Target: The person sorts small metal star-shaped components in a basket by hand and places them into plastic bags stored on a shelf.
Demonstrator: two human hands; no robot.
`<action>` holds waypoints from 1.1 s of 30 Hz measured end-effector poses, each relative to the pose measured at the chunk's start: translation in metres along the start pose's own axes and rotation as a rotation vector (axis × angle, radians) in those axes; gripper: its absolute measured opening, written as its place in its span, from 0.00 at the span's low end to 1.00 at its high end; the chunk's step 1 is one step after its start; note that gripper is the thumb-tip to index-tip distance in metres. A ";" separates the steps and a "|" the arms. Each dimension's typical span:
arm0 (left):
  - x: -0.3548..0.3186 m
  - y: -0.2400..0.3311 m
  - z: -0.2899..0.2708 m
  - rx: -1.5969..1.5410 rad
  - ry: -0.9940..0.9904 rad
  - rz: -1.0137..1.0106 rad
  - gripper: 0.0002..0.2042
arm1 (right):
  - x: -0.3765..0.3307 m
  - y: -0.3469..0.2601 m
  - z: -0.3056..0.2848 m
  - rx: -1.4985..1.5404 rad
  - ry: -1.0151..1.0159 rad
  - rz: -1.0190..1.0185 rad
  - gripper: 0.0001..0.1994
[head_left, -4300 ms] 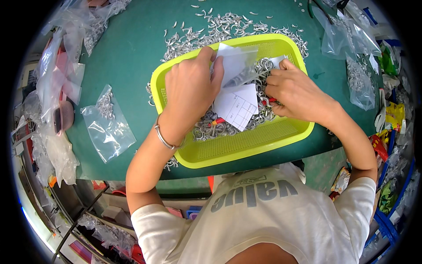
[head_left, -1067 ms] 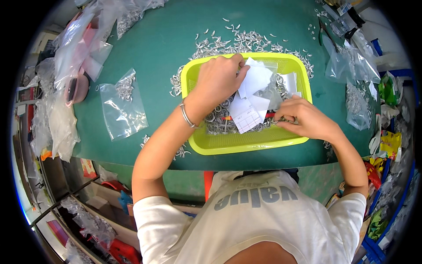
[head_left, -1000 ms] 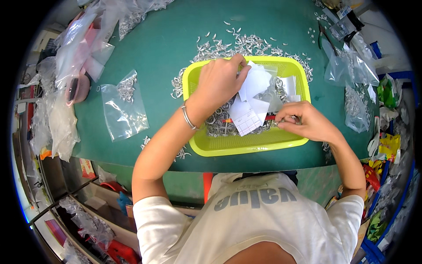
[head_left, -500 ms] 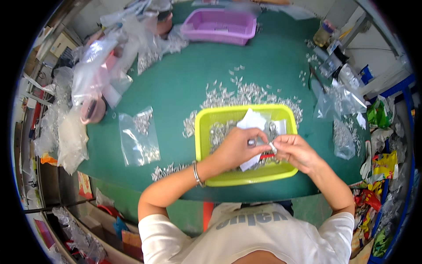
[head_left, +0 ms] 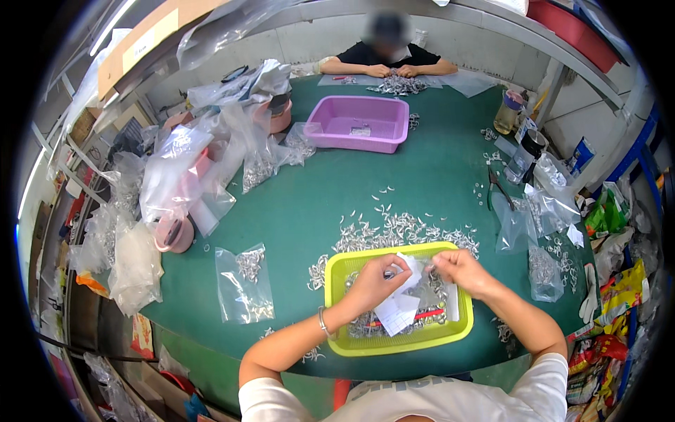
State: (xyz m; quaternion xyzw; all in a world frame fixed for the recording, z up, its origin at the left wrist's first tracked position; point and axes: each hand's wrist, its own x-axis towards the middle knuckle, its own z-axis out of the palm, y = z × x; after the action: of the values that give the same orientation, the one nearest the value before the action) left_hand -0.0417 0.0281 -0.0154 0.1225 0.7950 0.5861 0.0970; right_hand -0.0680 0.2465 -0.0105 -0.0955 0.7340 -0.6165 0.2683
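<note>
Fingers of the left hand are pinched together on a small metal part over the yellow tray; thumb and forefinger meet on it. Right hand sits just beside, over the tray's right half, fingers curled in toward the left hand; can't tell if they're clamped on anything, the tips are too small to read. Both hands hover close together above the tray's middle. Tray sits at the near edge of the green table, right in front of the person. Inside it: a layer of small silver metal parts, a white paper sheet under the left hand, a clear bag on the right side, and a red pen-like stick lying flat near the paper. More loose silver parts are scattered on the table just beyond the tray's far rim. Left of the tray, apart from it, a clear zip bag with parts lies flat. Farther back, a purple tray sits toward the far side of the table, near a second person whose hands rest on another heap of parts. A pile of clear bags fills the far left of the table; more bags lie to the right.
</note>
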 end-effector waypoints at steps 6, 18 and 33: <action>-0.006 -0.016 -0.008 0.113 0.110 -0.035 0.07 | 0.075 0.004 -0.089 0.391 0.243 0.062 0.14; 0.003 -0.027 -0.007 0.228 0.081 -0.104 0.06 | 0.170 0.049 -0.177 0.347 0.414 0.232 0.11; 0.006 -0.020 -0.008 0.289 0.038 -0.246 0.06 | 0.306 0.002 -0.239 0.635 0.562 0.032 0.12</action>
State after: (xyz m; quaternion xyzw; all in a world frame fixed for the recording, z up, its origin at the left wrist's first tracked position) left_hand -0.0515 0.0171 -0.0321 0.0258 0.8816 0.4518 0.1343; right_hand -0.4460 0.3068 -0.0746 0.1751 0.5538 -0.8097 0.0835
